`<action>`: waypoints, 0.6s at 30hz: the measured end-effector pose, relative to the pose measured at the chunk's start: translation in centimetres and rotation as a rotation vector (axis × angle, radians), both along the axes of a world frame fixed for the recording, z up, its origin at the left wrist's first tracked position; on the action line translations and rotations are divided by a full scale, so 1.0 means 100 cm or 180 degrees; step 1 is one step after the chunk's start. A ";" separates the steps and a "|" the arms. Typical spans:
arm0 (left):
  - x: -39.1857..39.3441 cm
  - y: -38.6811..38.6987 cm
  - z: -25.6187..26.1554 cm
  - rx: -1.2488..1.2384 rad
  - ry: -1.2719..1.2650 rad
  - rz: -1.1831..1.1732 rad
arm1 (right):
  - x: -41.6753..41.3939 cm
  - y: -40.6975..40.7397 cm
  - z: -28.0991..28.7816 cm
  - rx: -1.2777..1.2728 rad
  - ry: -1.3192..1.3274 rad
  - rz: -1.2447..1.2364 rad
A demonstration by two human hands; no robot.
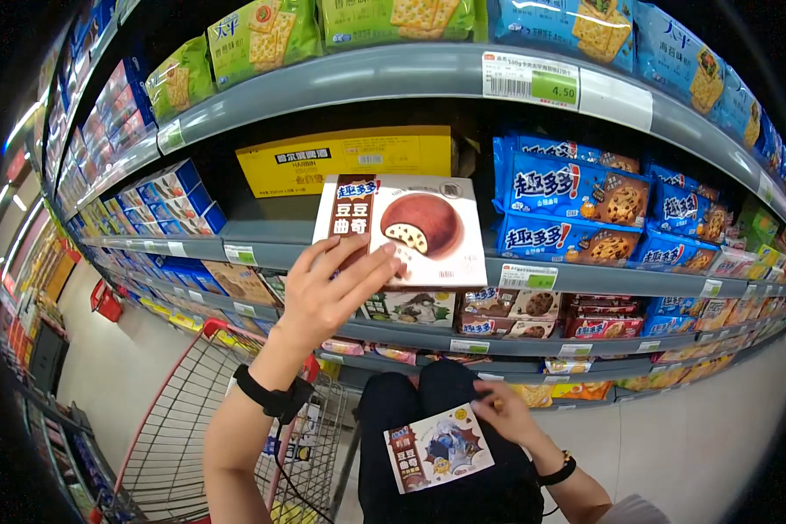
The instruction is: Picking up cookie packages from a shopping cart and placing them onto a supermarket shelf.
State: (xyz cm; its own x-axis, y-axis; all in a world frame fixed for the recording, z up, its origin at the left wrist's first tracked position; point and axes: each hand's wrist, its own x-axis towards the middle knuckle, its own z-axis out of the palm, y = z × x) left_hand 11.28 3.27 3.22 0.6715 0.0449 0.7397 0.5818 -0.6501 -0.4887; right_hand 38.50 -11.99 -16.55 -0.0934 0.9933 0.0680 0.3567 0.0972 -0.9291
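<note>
My left hand (331, 288) lies on a white and brown cookie box (426, 229), with its fingers spread over the lower left of the front face. That box is at the middle shelf, in front of a yellow carton (380, 144). Across my lap, on dark trousers, rests another white cookie box (439, 449) with a blue picture. My right hand (505, 411) is at this box's upper right corner, its fingers partly curled; whether they grip the corner is not clear. Both wrists wear black bands.
A wire shopping cart (170, 412) with a red handle stands at my left. Blue cookie packs (563, 190) fill the shelf to the right. Green cracker bags (262, 39) are above. More boxes (409, 308) sit on lower shelves. A red basket (107, 301) is on the floor farther off.
</note>
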 end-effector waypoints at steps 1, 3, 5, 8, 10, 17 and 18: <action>0.002 -0.003 -0.003 0.0041 -0.0053 -0.0090 | 0.002 0.011 0.021 0.0089 0.0250 0.0002; 0.009 -0.009 -0.004 -0.0001 -0.0079 -0.0277 | 0.006 0.030 0.065 0.0249 0.1415 0.0250; 0.003 -0.016 -0.004 -0.0070 -0.0078 -0.0209 | -0.004 0.044 0.109 0.0953 0.1727 0.0381; -0.004 -0.021 -0.002 -0.0190 -0.0083 -0.0100 | -0.021 0.058 0.152 0.1172 0.2071 0.0479; -0.007 -0.026 -0.001 -0.0272 -0.0073 -0.0070 | -0.029 0.070 0.169 0.1047 0.2221 0.0624; -0.028 -0.037 0.011 -0.0762 -0.1026 0.0408 | -0.051 0.096 0.190 -0.0002 0.2837 0.0565; -0.034 -0.037 0.009 -0.0982 -0.1165 0.0445 | -0.052 0.098 0.190 -0.0048 0.2874 0.0529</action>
State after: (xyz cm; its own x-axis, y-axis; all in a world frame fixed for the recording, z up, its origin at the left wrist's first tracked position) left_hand 7.91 -0.40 4.12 0.3422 0.3698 0.8638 0.7712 -0.6357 -0.0334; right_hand 33.30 -2.17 2.50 -0.1528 0.9732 0.1716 -0.5227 0.0678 -0.8498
